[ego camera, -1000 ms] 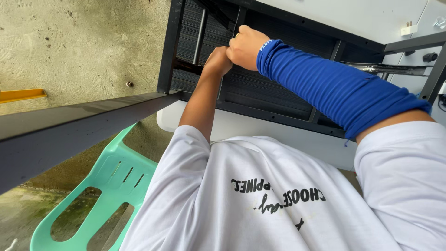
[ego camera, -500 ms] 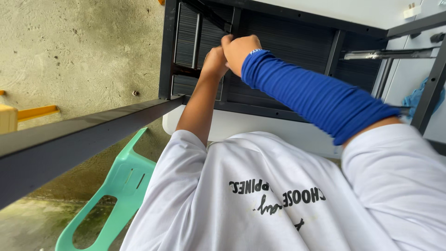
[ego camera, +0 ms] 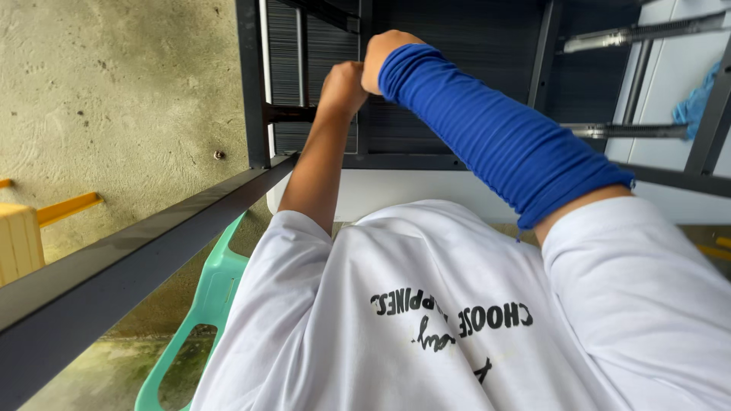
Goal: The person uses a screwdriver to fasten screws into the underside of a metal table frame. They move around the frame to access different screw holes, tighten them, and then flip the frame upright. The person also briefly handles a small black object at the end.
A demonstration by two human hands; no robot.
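Mint-green plastic chair [ego camera: 199,320] on concrete floor [ego camera: 114,99]; yellow bar [ego camera: 67,208] nearby.

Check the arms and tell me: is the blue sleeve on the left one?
No: the ribbed blue sleeve covers the right forearm; the left arm is bare.

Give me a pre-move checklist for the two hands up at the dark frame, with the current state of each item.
1. Left hand at the frame: ok, fisted by the short crossbar.
2. Right hand beside the left: ok, the two touch.
3. What either grip holds: cannot tell, fingers face away.
4. Blue sleeve free of the drawer slide: ok, apart.
5. Green chair under the body: cannot tell, mostly hidden by the white shirt.
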